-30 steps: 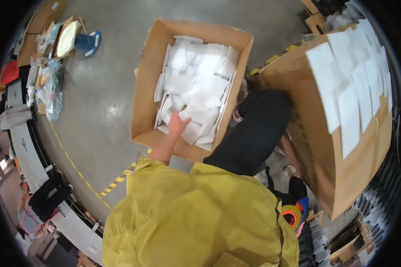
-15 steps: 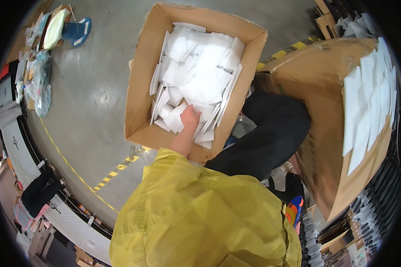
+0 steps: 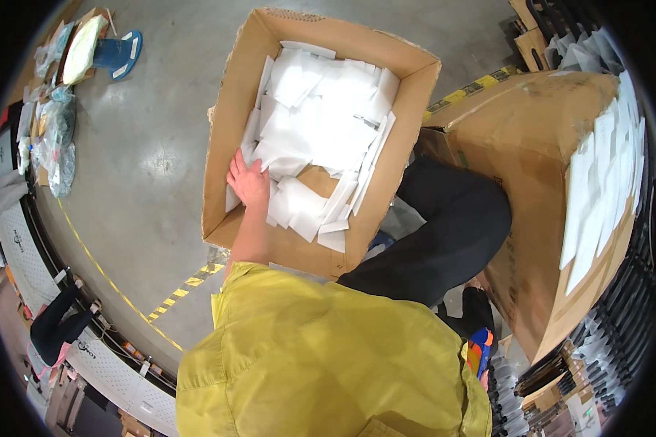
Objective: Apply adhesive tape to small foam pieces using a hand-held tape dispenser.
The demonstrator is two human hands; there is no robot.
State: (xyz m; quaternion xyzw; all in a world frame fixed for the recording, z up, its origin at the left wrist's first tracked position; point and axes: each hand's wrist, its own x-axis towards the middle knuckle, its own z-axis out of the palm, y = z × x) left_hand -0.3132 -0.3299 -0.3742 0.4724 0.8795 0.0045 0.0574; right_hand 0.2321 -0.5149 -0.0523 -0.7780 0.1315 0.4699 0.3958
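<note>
My left hand (image 3: 249, 182) is inside an open cardboard box (image 3: 233, 231), near its left wall. Its fingers are stretched out against the edge of white sheets, which look like thin packing foam (image 3: 321, 109). The loose sheets lie overlapped over much of the box, some on edge along the walls. A patch of bare brown cardboard shows between the sheets right of my hand. At the end of my right sleeve (image 3: 477, 400), a blue and orange object (image 3: 479, 348) shows beside a sliver of what may be my right hand; its fingers are hidden.
My bent leg (image 3: 444, 226) in black trousers stands against the box's right side. Beyond it is a large carton (image 3: 532, 153) holding more white sheets. Yellow-black tape (image 3: 186, 291) marks the grey floor. A blue stool-like object (image 3: 124, 54) is far left; another person (image 3: 55, 320) is lower left.
My left hand has moved left from the middle of the sheets to the box's left side, its fingers opening out. Some sheets have shifted, baring a patch of cardboard.
</note>
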